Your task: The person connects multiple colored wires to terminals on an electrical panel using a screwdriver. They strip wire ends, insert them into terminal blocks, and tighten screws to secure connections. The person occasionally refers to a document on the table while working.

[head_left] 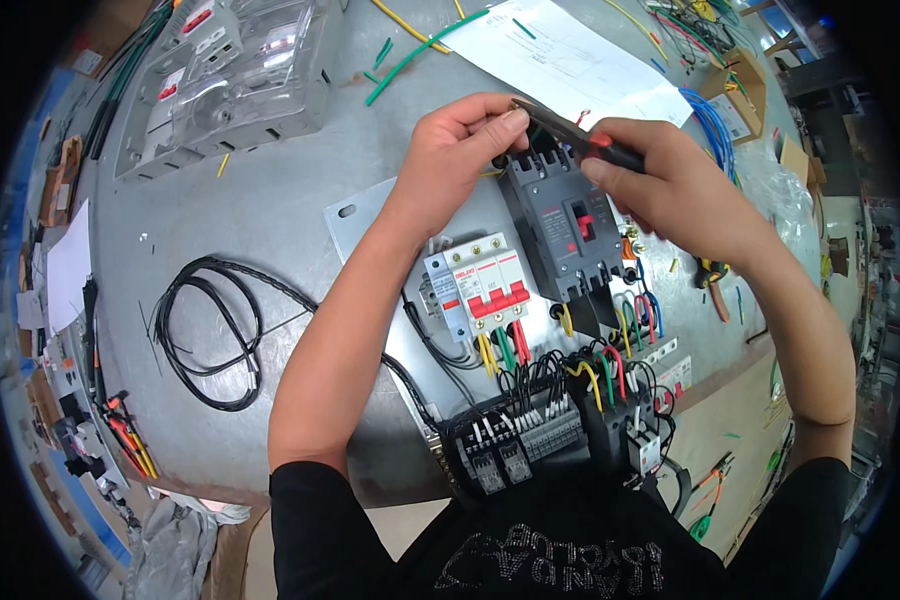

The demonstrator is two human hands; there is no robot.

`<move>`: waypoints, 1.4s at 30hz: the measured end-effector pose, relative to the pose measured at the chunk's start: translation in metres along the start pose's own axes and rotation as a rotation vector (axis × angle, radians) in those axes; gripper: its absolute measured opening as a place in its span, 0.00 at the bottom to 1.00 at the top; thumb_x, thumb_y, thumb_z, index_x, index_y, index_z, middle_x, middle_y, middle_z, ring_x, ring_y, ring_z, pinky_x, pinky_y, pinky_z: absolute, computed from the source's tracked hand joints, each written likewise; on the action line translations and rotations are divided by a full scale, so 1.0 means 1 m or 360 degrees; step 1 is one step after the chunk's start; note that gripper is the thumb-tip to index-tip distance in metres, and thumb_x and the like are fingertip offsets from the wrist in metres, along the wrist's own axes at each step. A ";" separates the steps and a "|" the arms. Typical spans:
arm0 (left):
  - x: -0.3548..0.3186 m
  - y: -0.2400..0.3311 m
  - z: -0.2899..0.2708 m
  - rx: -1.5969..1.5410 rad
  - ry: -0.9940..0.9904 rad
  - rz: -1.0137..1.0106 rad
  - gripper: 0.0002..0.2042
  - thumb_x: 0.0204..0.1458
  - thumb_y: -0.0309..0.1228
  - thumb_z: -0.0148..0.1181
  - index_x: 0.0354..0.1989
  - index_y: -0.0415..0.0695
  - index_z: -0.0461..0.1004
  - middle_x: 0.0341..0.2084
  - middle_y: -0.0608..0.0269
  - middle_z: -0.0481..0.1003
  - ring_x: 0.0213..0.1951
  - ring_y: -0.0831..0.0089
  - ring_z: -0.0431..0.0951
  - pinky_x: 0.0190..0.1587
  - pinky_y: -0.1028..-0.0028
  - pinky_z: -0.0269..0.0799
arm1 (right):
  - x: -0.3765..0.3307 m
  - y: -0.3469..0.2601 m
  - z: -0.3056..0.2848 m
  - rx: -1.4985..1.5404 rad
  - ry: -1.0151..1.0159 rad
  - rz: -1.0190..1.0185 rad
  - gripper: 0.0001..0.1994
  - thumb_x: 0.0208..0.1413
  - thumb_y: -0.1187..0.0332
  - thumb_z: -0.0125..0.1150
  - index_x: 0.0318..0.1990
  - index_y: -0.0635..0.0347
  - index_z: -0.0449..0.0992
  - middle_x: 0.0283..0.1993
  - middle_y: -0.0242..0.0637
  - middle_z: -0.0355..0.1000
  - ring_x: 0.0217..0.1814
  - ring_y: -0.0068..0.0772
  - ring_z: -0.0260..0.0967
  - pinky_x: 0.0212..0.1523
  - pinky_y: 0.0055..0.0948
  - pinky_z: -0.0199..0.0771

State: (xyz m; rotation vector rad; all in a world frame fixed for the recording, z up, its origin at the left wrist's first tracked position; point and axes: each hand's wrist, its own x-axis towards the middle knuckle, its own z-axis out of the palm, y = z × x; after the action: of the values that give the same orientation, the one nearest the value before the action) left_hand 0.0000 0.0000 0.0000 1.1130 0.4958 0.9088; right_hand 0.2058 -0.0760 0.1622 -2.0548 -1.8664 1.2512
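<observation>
My right hand [675, 185] is wrapped round a pair of pliers [560, 124] with dark jaws and black-and-red handles. The jaws point left, and their tip meets the fingertips of my left hand [460, 145]. Thumb and forefinger of that hand are pinched together at the tip; what lies between them is too small to make out. Just below both hands is a large grey moulded-case circuit breaker [573, 220] with a red toggle. A white breaker with red levers [490, 285] stands to its left on the metal mounting plate [355, 225].
Terminal blocks [550, 440] and a contactor with coloured wires sit at the plate's near end. A black cable coil [205, 335] lies left. Farther back are a clear plastic enclosure [270, 80], a paper drawing [580, 60] and green wire [420, 55]. At right lies a blue wire coil [712, 130].
</observation>
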 end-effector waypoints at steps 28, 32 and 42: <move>-0.008 0.008 -0.006 -0.0075 0.0045 -0.0126 0.13 0.69 0.31 0.62 0.57 0.40 0.80 0.47 0.61 0.84 0.51 0.74 0.84 0.59 0.72 0.78 | 0.004 -0.021 -0.005 0.0452 -0.0362 0.0313 0.17 0.72 0.59 0.59 0.57 0.63 0.76 0.32 0.39 0.80 0.30 0.31 0.84 0.29 0.30 0.86; -0.008 0.010 -0.010 -0.0001 -0.0039 -0.0152 0.11 0.69 0.31 0.61 0.55 0.40 0.80 0.48 0.61 0.84 0.52 0.74 0.83 0.61 0.71 0.77 | 0.014 -0.005 -0.011 0.0900 -0.0591 0.0297 0.17 0.74 0.60 0.57 0.58 0.64 0.75 0.33 0.40 0.80 0.28 0.32 0.84 0.28 0.26 0.87; -0.006 0.008 -0.017 0.0040 -0.0047 -0.0119 0.12 0.67 0.30 0.64 0.54 0.38 0.82 0.48 0.58 0.85 0.52 0.71 0.85 0.58 0.71 0.78 | 0.014 -0.012 0.000 0.0343 -0.0328 0.0002 0.14 0.72 0.61 0.57 0.48 0.64 0.77 0.26 0.35 0.74 0.18 0.23 0.70 0.18 0.28 0.71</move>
State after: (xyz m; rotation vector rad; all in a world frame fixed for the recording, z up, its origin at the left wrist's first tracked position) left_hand -0.0194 0.0057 0.0003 1.1218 0.5229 0.8218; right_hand 0.1952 -0.0608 0.1618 -1.8791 -1.7158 1.6402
